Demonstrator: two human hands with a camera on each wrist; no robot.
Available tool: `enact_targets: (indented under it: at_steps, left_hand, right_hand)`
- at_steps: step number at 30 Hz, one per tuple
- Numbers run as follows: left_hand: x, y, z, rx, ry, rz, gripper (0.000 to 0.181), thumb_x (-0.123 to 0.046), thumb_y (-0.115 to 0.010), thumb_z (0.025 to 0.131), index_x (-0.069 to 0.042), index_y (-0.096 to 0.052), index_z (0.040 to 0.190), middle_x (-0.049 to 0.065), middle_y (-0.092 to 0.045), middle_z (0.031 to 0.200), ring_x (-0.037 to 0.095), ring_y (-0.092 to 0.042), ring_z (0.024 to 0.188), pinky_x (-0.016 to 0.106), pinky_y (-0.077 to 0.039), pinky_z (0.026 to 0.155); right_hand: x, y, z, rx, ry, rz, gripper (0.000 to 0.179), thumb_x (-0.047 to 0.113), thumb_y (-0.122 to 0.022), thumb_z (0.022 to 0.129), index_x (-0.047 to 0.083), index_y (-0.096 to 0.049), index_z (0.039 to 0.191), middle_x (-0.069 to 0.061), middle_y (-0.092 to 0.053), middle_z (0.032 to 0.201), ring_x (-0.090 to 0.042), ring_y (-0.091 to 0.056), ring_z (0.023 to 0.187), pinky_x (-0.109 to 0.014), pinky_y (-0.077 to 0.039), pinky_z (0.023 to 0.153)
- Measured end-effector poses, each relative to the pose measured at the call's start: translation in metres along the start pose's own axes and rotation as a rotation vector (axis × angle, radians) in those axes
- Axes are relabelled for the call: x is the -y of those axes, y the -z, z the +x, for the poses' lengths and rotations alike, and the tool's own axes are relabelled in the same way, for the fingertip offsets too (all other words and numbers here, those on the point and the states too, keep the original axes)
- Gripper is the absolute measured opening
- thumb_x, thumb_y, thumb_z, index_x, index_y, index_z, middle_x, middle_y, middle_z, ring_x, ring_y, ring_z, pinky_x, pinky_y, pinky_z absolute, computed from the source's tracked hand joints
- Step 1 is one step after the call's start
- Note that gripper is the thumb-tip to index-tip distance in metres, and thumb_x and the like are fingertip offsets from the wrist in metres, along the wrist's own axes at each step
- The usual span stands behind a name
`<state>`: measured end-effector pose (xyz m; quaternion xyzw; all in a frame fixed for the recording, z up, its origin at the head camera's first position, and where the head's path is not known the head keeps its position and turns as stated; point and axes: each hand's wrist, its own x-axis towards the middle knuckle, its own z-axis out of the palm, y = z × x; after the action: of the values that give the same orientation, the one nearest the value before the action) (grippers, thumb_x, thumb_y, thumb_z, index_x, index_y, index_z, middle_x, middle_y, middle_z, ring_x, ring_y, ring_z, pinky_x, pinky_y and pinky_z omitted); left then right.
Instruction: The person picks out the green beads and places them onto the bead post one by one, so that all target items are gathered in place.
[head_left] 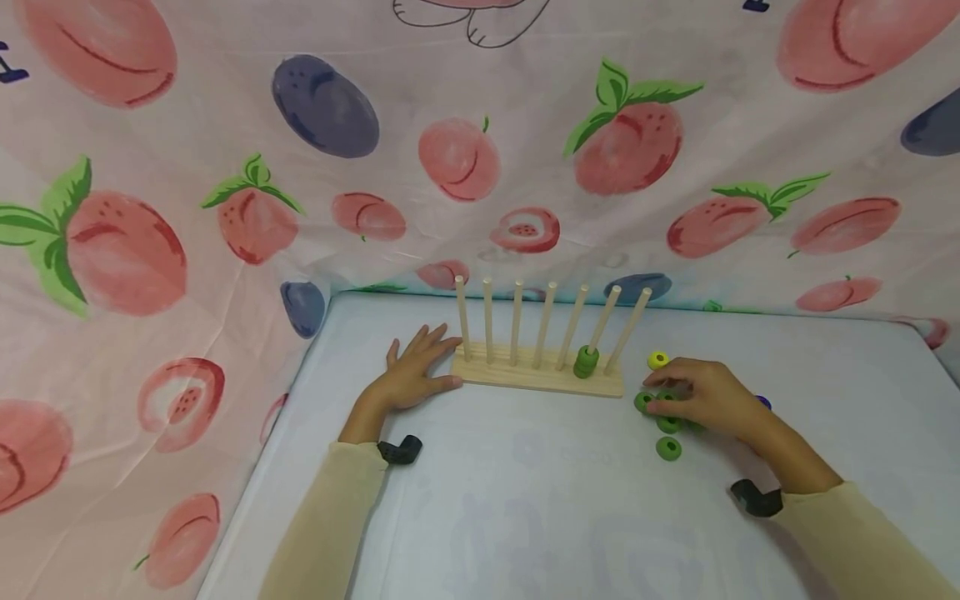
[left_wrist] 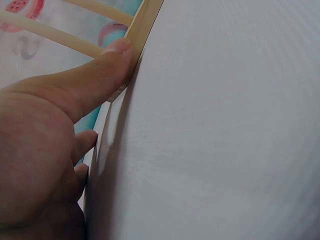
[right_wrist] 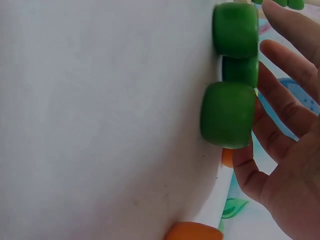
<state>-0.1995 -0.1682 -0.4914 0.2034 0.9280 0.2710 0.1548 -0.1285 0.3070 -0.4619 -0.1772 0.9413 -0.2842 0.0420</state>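
Note:
My left hand (head_left: 412,375) rests spread at the left end of a wooden peg rack (head_left: 540,381). In the left wrist view its thumb (left_wrist: 107,65) presses the base's edge. Green beads (head_left: 586,362) are stacked on the second peg from the right. My right hand (head_left: 708,398) hovers over a cluster of loose green beads right of the rack, fingers loosely bent. Its thumb tip is at the leftmost green bead (head_left: 643,402); a firm grip does not show. Another green bead (head_left: 669,448) lies nearer me, and several green beads (right_wrist: 227,115) are beside the fingers in the right wrist view.
A yellow bead (head_left: 658,359) lies behind the right hand, and a blue bead (head_left: 763,402) shows partly beyond it. Orange beads (right_wrist: 195,232) appear in the right wrist view. A fruit-print cloth (head_left: 480,125) hangs behind the white table (head_left: 525,500).

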Motion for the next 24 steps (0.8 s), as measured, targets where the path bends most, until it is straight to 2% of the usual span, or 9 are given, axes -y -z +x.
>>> enact_targets:
  at_steps: [7, 18, 24]
  left_hand:
    - [-0.0005, 0.0006, 0.0001, 0.007, -0.002, -0.010, 0.075, -0.055, -0.067, 0.094, -0.031, -0.037, 0.159, 0.001, -0.012, 0.174, 0.029, 0.006, 0.161, 0.067, 0.016, 0.119]
    - [0.0004, -0.0002, 0.0002, 0.011, 0.005, -0.006, 0.075, -0.057, -0.065, 0.095, -0.032, -0.036, 0.159, -0.001, -0.011, 0.174, 0.028, 0.006, 0.161, 0.066, 0.015, 0.120]
    - [0.0005, -0.0003, 0.0006, 0.005, 0.004, -0.002, 0.075, -0.057, -0.065, 0.095, -0.031, -0.037, 0.159, -0.001, -0.012, 0.174, 0.028, 0.005, 0.161, 0.066, 0.015, 0.120]
  right_hand:
    - [-0.0010, -0.0029, 0.0002, 0.052, -0.024, -0.029, 0.042, 0.050, -0.084, 0.080, 0.022, -0.077, 0.110, 0.009, -0.072, 0.104, -0.011, -0.061, 0.096, -0.029, -0.051, 0.082]
    - [-0.0018, -0.0047, -0.0003, 0.029, -0.014, -0.053, 0.033, 0.046, -0.085, 0.081, 0.024, -0.077, 0.104, 0.009, -0.071, 0.101, -0.011, -0.058, 0.092, -0.030, -0.049, 0.079]
    - [0.0018, -0.0005, -0.0030, -0.004, 0.004, -0.052, 0.030, 0.041, -0.085, 0.082, 0.023, -0.076, 0.104, 0.009, -0.071, 0.100, -0.013, -0.064, 0.093, -0.034, -0.054, 0.079]
